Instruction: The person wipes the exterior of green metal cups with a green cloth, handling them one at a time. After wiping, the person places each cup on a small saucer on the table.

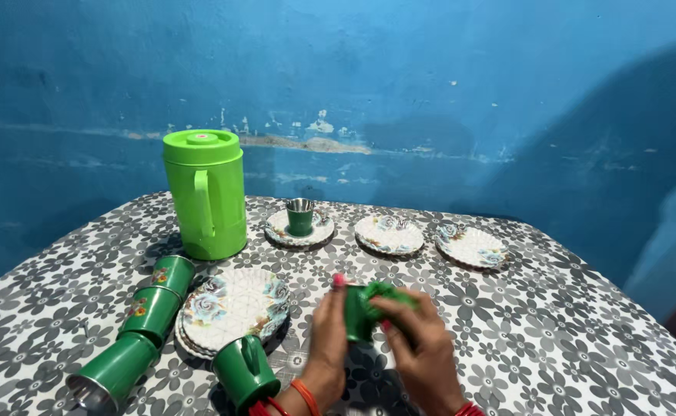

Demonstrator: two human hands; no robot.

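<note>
Standing near the far left corner of the surface [553,323], a bright green lidded jug [205,192] with a side handle is the tallest thing here. Along the far edge sit three small floral plates: the left plate [282,229] carries a little green cup with a metal rim [300,216], and the middle plate [389,233] and the right plate [470,246] are bare. Toward the near left corner, a row of nested green tumblers [142,327] lies on its side, some with small flower decals, just beside a stack of larger floral plates [234,306]; a green mug [245,371] lies tipped at the stack's near edge. Near the middle of the near edge, the left hand [329,327] is curled around a green cup [356,314], fingertips up, while the right hand [419,339] closes over a green cloth [384,296] pressed at the cup's mouth; both are motion-blurred. The surface wears a grey-and-white flower-print cover, and a worn blue wall [430,92] rises behind.
</note>
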